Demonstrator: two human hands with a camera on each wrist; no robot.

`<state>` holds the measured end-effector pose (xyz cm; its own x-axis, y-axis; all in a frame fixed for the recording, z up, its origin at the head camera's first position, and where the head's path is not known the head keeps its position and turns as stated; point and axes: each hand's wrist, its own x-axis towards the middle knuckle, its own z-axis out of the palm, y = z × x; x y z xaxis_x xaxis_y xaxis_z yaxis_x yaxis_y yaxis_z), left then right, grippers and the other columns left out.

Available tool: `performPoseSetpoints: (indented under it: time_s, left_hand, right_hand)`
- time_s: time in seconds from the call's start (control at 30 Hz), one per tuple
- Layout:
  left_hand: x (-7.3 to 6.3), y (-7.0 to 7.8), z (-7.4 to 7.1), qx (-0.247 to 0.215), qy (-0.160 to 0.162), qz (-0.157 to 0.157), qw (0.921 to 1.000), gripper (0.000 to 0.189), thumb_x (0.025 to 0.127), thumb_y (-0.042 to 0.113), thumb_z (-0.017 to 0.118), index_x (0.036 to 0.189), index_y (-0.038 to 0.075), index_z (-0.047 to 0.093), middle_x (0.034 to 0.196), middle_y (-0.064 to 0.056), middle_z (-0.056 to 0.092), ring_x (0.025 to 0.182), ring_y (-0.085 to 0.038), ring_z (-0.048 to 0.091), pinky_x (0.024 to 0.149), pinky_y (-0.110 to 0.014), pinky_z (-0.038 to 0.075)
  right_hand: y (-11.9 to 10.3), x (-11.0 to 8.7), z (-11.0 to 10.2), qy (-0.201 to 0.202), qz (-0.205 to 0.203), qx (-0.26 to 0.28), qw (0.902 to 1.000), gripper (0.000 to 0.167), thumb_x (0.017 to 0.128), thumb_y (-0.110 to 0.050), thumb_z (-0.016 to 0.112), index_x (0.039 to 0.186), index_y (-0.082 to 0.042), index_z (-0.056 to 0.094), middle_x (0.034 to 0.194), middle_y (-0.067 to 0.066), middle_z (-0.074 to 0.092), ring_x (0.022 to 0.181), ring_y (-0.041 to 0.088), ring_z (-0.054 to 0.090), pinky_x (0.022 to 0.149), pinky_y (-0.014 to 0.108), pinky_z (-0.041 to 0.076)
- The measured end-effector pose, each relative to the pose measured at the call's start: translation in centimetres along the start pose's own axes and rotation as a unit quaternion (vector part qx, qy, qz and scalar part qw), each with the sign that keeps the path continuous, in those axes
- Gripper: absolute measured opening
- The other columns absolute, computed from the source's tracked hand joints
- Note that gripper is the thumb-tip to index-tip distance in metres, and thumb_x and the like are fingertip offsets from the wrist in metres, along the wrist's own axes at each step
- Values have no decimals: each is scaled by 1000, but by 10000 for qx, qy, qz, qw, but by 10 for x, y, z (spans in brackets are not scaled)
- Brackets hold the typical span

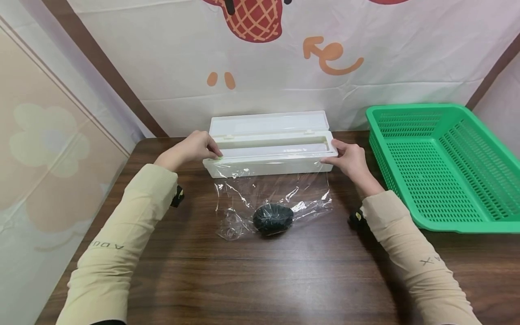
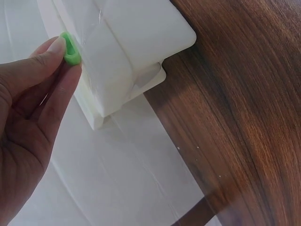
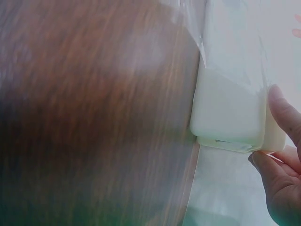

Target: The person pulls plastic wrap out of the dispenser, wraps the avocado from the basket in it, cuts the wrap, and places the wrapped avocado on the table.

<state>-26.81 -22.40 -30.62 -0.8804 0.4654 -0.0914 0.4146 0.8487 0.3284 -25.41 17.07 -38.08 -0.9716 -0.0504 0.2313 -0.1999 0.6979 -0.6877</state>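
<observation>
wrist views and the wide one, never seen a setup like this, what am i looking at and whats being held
There is no machine: a person works with two bare hands. The wide picture comes from a camera worn on the head, looking forward and down; the other two come from cameras worn on each wrist. On the brown table are an open white box and a green basket. Clear film runs from the box to a dark oval object. The left hand pinches a small green piece at the box's left end; the right hand grips the right end.
</observation>
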Motion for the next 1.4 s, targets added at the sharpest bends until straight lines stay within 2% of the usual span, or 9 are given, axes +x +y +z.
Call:
performPoseSetpoints:
  time_s: [0.47, 0.63, 0.9, 1.23, 1.4]
  left_hand:
    - [0, -4, 0, 155, 8, 51, 9999, 6, 76, 3, 69, 79, 5, 74, 77, -7, 70, 74, -21, 63, 70, -36, 49]
    - [-3, -7, -1, 115, 28, 8, 9999, 7, 76, 1, 69, 78, 4, 74, 82, -10, 70, 76, -21, 62, 69, -37, 49]
    - [-11, -14, -1, 142, 113, -67, 9998, 8, 76, 0, 68, 78, 4, 74, 81, -9, 70, 76, -23, 64, 70, -37, 50]
    - [-16, -13, 0, 72, 303, -5, 9995, 7, 76, -1, 69, 79, 3, 73, 78, -10, 70, 73, -23, 65, 69, -37, 51]
    - [-18, -13, 3, -11, 362, -66, 9993, 7, 78, 1, 68, 82, 2, 73, 84, -13, 69, 77, -25, 64, 69, -36, 51]
  right_hand:
    - [1, 0, 1, 31, -56, -47, 10000, 62, 65, -22, 82, 120, -5, 60, 110, 18, 61, 95, 28, 62, 70, 36, 48]
    - [0, 1, 2, 7, -49, -78, 10000, 61, 65, -23, 82, 120, -6, 60, 106, 18, 63, 93, 28, 62, 71, 38, 48]
    - [0, 0, 1, -70, 126, 73, 9999, 64, 66, -22, 82, 123, -5, 57, 113, 17, 60, 99, 26, 61, 73, 36, 49]
    - [-1, 0, 0, 9, 12, 8, 10000, 64, 65, -22, 82, 121, -4, 59, 113, 18, 60, 99, 29, 60, 76, 40, 48]
    - [-2, 0, 0, -19, 15, -93, 10000, 65, 65, -24, 82, 122, -4, 58, 109, 19, 61, 98, 31, 60, 77, 41, 48]
